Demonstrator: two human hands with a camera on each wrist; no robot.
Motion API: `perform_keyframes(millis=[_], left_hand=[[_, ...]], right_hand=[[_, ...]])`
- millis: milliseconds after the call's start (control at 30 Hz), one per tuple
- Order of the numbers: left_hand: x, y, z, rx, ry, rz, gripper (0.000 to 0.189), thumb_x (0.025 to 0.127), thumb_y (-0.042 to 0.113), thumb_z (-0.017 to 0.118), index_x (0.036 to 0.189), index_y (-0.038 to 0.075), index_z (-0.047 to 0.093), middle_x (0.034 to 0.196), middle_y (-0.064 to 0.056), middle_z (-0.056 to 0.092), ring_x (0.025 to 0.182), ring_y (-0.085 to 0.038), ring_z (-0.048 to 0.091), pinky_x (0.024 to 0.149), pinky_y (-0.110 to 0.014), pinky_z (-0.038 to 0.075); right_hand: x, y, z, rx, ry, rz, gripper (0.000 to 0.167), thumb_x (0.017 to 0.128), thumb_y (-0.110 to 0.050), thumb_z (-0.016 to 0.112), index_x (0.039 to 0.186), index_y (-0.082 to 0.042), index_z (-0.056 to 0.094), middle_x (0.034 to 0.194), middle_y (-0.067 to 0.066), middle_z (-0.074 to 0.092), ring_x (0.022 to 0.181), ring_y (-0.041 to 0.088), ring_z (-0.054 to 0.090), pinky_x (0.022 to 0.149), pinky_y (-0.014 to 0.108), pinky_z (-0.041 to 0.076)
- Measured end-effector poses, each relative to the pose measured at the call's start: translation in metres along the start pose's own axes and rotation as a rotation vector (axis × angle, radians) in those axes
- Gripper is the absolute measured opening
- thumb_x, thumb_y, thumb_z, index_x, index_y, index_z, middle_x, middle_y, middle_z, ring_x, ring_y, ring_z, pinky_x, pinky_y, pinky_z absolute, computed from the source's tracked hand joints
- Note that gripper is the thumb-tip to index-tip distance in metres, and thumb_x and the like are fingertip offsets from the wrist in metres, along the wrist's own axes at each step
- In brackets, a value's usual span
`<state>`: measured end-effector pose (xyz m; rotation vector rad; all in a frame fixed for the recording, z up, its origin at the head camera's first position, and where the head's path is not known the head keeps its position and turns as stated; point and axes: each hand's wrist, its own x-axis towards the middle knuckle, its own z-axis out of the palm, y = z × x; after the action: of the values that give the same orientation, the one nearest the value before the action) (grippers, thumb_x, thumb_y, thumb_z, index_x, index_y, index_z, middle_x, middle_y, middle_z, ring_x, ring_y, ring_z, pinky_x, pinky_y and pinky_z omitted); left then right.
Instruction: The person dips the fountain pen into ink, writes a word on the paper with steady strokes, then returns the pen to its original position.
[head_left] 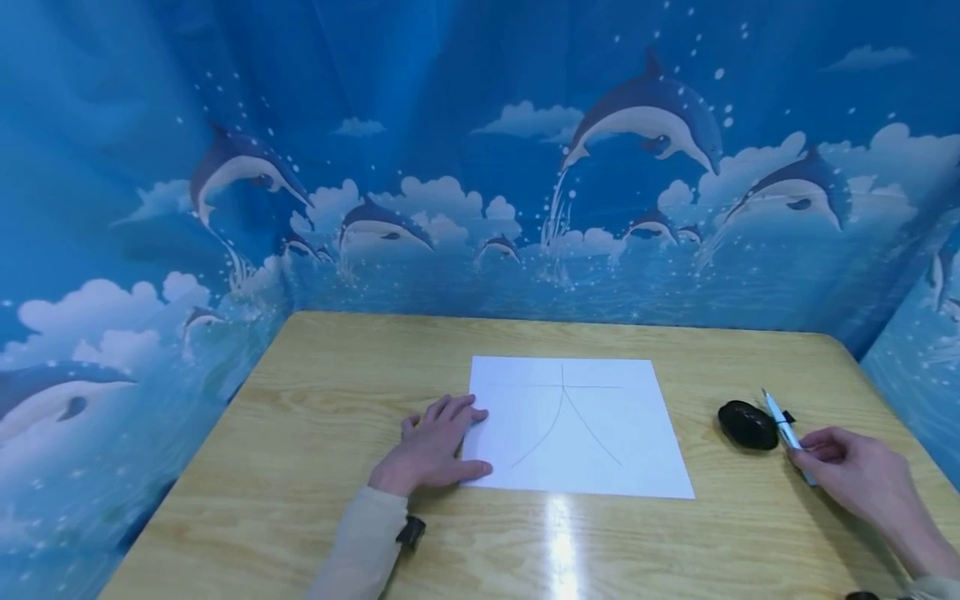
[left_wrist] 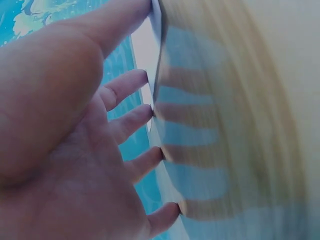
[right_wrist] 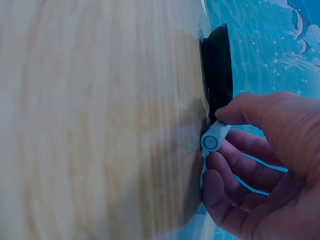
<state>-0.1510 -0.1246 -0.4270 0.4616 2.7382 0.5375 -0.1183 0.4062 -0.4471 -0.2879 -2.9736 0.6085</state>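
A white sheet of paper [head_left: 652,425] lies on the table with thin dark lines drawn on it: a cross stroke, a short upright and two curved legs. Spread fingers of my left hand [head_left: 431,450] rest on its left edge, the thumb near the lower left corner; the left wrist view shows the fingertips [left_wrist: 156,152] down on the surface. Far to the right, my right hand [head_left: 862,475] pinches the near end of a light blue pen [head_left: 782,427] between thumb and fingers. In the right wrist view the pen's round end [right_wrist: 211,142] sits low against the tabletop.
A glossy black rounded object [head_left: 747,425] stands just left of the pen. The wooden table [head_left: 360,358] has its back edge against a blue curtain [head_left: 450,275] printed with dolphins, which also hangs at both sides. Light glares on the wood below the paper.
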Motion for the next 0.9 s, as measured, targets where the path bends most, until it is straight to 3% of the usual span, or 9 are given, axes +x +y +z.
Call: perform_keyframes(millis=[467,700,900], left_hand=[[-0.0022,0.0024,-0.0013,-0.007,0.004,-0.007,0.073,0.091,0.048,0.074,0.153,0.023,0.045,0.170,-0.006,0.027,0.158,-0.040,0.018,0.114,-0.078,0.020],[-0.0030,0.0006,0.0008,-0.002,0.001,-0.005,0.076,0.091,0.051,0.073,0.155,0.024,0.043,0.170,-0.006,0.026,0.158,-0.040,0.018,0.115,-0.078,0.019],[-0.0042,-0.0013,0.0031,-0.011,0.009,0.004,0.077,0.092,0.053,0.071,0.156,0.023,0.041,0.171,-0.006,0.024,0.158,-0.039,0.020,0.115,-0.077,0.020]], right_hand=[[-0.0006,0.0021,-0.0013,-0.012,-0.036,0.032,0.038,0.093,-0.030,0.072,0.100,0.007,0.068,0.077,0.009,0.074,0.063,0.008,0.061,0.060,0.028,0.039],[-0.0025,0.0038,-0.0012,-0.026,-0.025,0.029,0.041,0.094,-0.033,0.070,0.103,0.008,0.067,0.078,0.011,0.075,0.064,0.010,0.062,0.064,0.035,0.039],[-0.0054,0.0027,-0.0029,-0.020,-0.001,0.032,0.044,0.095,-0.033,0.069,0.107,0.009,0.066,0.082,0.018,0.075,0.065,0.016,0.065,0.062,0.033,0.040]])
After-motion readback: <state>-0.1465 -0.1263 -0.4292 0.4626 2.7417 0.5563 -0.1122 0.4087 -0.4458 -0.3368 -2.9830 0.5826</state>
